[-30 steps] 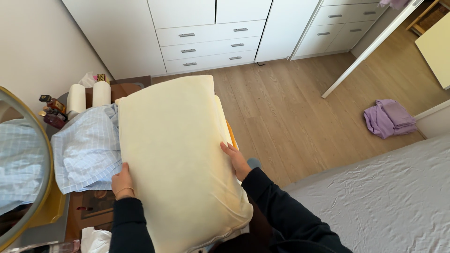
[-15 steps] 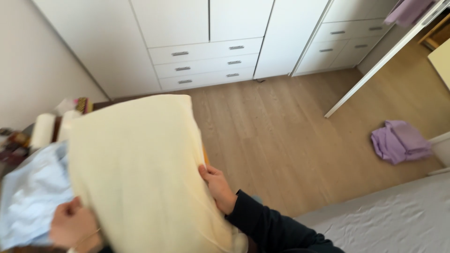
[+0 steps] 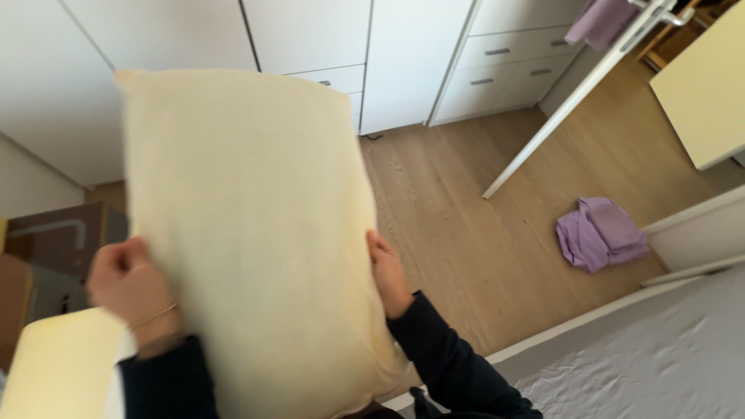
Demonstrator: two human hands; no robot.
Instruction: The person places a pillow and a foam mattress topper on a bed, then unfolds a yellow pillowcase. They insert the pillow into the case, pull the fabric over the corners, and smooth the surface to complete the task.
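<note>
The person is holding a pale yellow pillow point(image 3: 248, 225) upright before them, its long axis running up and down. The left hand point(image 3: 132, 291) and right hand point(image 3: 386, 273) are gripping its opposite long edges, both low down, so most of the pillow is rising above the hands, over the wooden floor point(image 3: 466, 209) beside the bed point(image 3: 660, 365).

head camera, looking down, close.

1. The pillow point(image 3: 248, 225) I grip in my left hand point(image 3: 128, 283) and right hand point(image 3: 386, 273) is matt, finely woven cream cloth.
2. The floor point(image 3: 473, 209) is matt pale wood.
3. The wardrobe point(image 3: 326, 39) is smooth white.
4. The purple cloth point(image 3: 601, 233) lies soft and crumpled.
</note>
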